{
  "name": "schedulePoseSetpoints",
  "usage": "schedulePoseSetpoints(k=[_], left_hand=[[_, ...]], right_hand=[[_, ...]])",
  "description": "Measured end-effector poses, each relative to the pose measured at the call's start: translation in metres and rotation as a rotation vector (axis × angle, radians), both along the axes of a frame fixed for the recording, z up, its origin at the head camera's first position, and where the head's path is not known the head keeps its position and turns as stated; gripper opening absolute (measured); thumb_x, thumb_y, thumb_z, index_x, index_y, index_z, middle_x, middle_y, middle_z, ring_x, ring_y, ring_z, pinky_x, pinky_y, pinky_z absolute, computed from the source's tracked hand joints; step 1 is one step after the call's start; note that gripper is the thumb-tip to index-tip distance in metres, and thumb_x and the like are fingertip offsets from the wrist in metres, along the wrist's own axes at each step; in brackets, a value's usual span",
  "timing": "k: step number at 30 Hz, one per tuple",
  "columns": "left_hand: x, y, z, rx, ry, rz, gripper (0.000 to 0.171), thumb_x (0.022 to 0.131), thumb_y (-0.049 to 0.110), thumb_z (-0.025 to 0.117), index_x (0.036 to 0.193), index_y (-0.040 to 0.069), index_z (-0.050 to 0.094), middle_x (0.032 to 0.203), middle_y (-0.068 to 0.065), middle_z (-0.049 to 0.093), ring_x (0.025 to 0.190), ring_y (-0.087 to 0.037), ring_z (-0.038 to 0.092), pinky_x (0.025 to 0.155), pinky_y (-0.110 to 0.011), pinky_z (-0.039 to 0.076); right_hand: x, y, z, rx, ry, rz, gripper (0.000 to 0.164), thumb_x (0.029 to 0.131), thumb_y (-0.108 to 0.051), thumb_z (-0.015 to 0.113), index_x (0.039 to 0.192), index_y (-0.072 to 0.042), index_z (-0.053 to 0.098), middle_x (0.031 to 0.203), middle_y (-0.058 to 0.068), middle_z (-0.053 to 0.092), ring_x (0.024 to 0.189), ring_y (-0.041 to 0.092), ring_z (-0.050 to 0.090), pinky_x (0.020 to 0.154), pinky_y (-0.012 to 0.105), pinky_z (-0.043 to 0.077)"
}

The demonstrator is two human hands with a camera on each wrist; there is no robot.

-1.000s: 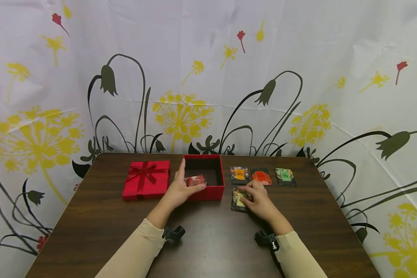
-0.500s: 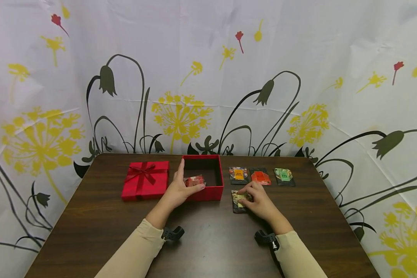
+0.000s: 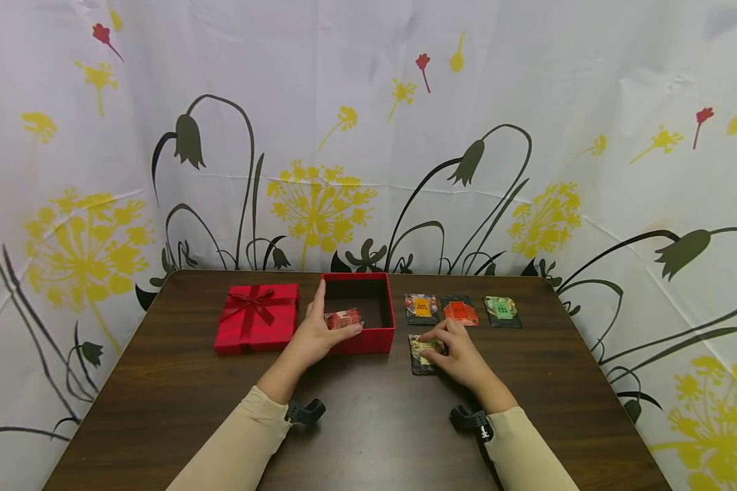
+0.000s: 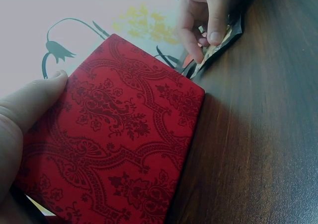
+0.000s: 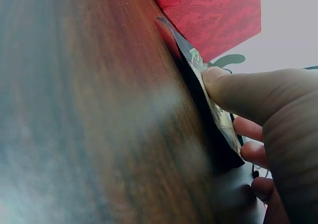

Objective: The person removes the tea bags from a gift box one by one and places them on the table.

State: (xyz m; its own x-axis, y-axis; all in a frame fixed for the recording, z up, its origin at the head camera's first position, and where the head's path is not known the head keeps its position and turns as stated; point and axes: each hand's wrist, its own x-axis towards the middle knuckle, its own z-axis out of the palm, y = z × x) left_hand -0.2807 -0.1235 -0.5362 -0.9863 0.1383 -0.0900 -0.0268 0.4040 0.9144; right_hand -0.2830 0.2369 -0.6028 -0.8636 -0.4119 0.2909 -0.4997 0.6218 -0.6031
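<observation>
Left hand (image 3: 313, 337), fingers straight, seems to steady the box (image 3: 371, 341); loosely bent right hand (image 3: 459, 353) touches a packet (image 3: 422, 366) to its right.

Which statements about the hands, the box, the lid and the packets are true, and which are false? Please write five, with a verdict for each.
1. The left hand touches the box. True.
2. The lid lies to the right of the box. False: the lid lies to its left.
3. The box holds nothing. False: a red packet lies in it.
4. The right hand touches the yellow packet. True.
5. The bow is on the box. False: the bow is on the lid.
</observation>
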Motion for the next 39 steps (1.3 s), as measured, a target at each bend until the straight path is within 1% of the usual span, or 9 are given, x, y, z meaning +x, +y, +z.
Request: schedulePoseSetpoints(k=[9, 18, 26, 30, 34, 37, 39], left_hand=[[-0.002, 0.000, -0.001, 0.007, 0.004, -0.004, 0.134, 0.086, 0.055, 0.089, 0.176, 0.035, -0.008, 0.181, -0.020, 0.011, 0.164, -0.049, 0.021, 0.126, -0.077, 0.028], [-0.002, 0.001, 0.001, 0.007, 0.002, -0.005, 0.133, 0.087, 0.053, 0.089, 0.176, 0.036, -0.008, 0.181, -0.021, 0.010, 0.164, -0.050, 0.021, 0.126, -0.077, 0.029], [-0.002, 0.000, -0.001, 0.003, -0.003, 0.005, 0.134, 0.086, 0.056, 0.089, 0.176, 0.036, -0.007, 0.180, -0.020, 0.012, 0.163, -0.050, 0.024, 0.125, -0.077, 0.031], [-0.002, -0.001, -0.002, -0.003, -0.002, 0.005, 0.134, 0.086, 0.056, 0.089, 0.176, 0.035, -0.008, 0.180, -0.021, 0.012, 0.163, -0.051, 0.024, 0.125, -0.077, 0.031], [-0.002, -0.001, -0.001, -0.009, 0.003, -0.001, 0.135, 0.085, 0.057, 0.089, 0.176, 0.036, -0.008, 0.180, -0.021, 0.011, 0.163, -0.051, 0.024, 0.125, -0.077, 0.030], [-0.001, 0.000, -0.001, 0.002, 0.004, 0.002, 0.135, 0.085, 0.056, 0.090, 0.176, 0.037, -0.007, 0.180, -0.021, 0.012, 0.163, -0.051, 0.024, 0.125, -0.077, 0.030], [-0.001, 0.000, -0.001, 0.003, 0.006, -0.001, 0.134, 0.086, 0.055, 0.090, 0.176, 0.036, -0.008, 0.181, -0.021, 0.011, 0.163, -0.051, 0.023, 0.125, -0.077, 0.030]], right_hand=[[-0.002, 0.001, -0.002, 0.012, 0.009, -0.005, 0.022, 0.095, -0.019, 0.087, 0.116, -0.026, 0.082, 0.111, -0.006, 0.062, 0.103, 0.015, 0.046, 0.086, 0.036, 0.041], [-0.003, 0.001, -0.002, 0.004, 0.015, -0.010, 0.021, 0.095, -0.020, 0.087, 0.114, -0.028, 0.082, 0.108, -0.006, 0.064, 0.100, 0.014, 0.048, 0.085, 0.034, 0.041], [-0.003, -0.002, -0.002, -0.088, 0.100, -0.036, 0.016, 0.097, -0.014, 0.085, 0.107, -0.026, 0.082, 0.100, -0.011, 0.068, 0.094, 0.014, 0.052, 0.079, 0.031, 0.040], [-0.003, -0.003, -0.002, -0.101, 0.125, -0.039, 0.015, 0.098, -0.012, 0.083, 0.106, -0.025, 0.082, 0.101, -0.011, 0.071, 0.093, 0.013, 0.054, 0.079, 0.031, 0.043], [-0.002, -0.004, 0.002, -0.108, 0.129, -0.032, 0.012, 0.100, -0.011, 0.081, 0.107, -0.021, 0.081, 0.103, -0.010, 0.073, 0.091, 0.010, 0.058, 0.078, 0.030, 0.049], [0.000, -0.007, 0.012, -0.118, 0.157, -0.022, 0.011, 0.099, -0.009, 0.080, 0.107, -0.016, 0.081, 0.104, -0.009, 0.075, 0.091, 0.010, 0.061, 0.080, 0.031, 0.049], [0.003, -0.008, 0.020, -0.123, 0.197, -0.020, 0.013, 0.099, -0.007, 0.081, 0.108, -0.016, 0.081, 0.103, -0.007, 0.075, 0.091, 0.011, 0.061, 0.081, 0.032, 0.048]])
